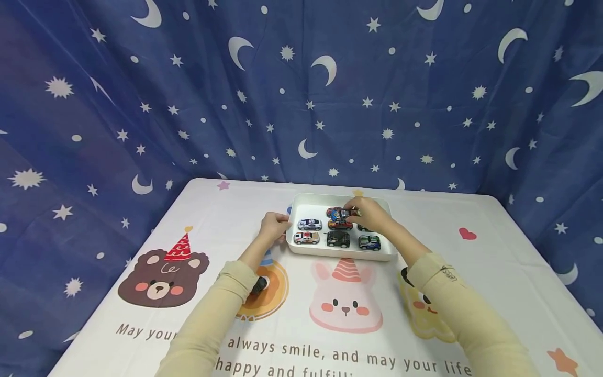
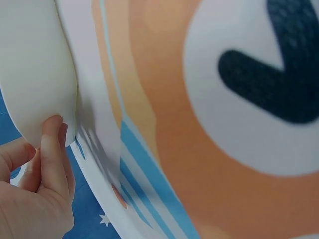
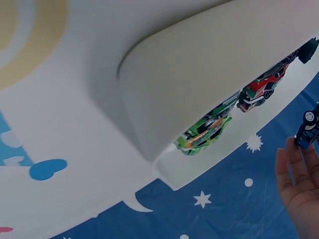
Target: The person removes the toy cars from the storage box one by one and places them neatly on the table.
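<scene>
A shallow white tray [image 1: 348, 252] on the table holds several small toy cars. My left hand [image 1: 275, 226] grips its left end, fingertips on the outer wall in the left wrist view. Over the back of the tray, my right hand [image 1: 369, 212] pinches a dark blue toy car [image 3: 310, 127] by its side. Below it, two red cars show, one a red and yellow car [image 1: 340, 225]. A white and purple car [image 1: 309, 224] and a white and red car [image 1: 306, 238] sit at the left. In front are a black car [image 1: 338, 239] and a green and blue car [image 1: 369, 242].
A white tablecloth [image 1: 245, 209] printed with animal faces and lettering covers the table. Behind it hangs a blue curtain [image 1: 264, 120] with moons and stars. My right hand partly hides another car [image 1: 363, 228] in the tray.
</scene>
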Demonstrator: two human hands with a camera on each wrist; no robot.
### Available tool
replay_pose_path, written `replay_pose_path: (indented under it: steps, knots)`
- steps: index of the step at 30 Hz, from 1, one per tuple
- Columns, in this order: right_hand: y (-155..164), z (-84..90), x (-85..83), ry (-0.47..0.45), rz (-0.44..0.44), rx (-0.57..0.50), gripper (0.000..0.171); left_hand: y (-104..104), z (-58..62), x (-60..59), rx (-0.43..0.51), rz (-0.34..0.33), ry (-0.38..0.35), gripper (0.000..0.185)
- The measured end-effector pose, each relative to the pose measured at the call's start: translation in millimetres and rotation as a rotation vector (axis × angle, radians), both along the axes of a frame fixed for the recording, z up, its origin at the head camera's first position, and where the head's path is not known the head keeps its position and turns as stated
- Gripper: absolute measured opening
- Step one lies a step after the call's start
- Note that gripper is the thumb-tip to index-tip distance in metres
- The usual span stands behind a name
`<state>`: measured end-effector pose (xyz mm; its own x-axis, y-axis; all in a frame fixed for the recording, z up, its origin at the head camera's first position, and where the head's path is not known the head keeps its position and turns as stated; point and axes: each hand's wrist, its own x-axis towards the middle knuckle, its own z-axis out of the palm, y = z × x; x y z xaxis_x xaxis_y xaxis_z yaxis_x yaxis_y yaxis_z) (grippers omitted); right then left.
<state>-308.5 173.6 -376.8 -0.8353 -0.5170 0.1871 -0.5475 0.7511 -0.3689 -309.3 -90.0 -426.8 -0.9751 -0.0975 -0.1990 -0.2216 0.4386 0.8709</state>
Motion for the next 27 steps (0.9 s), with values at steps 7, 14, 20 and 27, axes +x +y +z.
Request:
replay_pose_path:
  steps: [7, 14, 20, 27]
  knots:
    - [15.7, -1.0, 7.4, 0.035, -0.027, -0.021, 0.029, 1.5, 1.1, -1.3, 0.008, -0.013, 0.004, 0.028]
    - [30.6, -3.4, 18.0, 0.022, -0.052, -0.036, 0.029, -1.3, 0.1, 1.4, 0.017, -0.024, -0.014, 0.029]
    - [45.8, -6.4, 20.2, 0.037, -0.069, -0.058, 0.029, -2.8, -2.2, 3.8, 0.019, -0.029, -0.007, 0.03]
    - [68.4, -3.5, 21.4, 0.018, -0.133, -0.061, 0.03, -3.9, -1.7, 1.9, 0.068, -0.064, -0.011, 0.034]
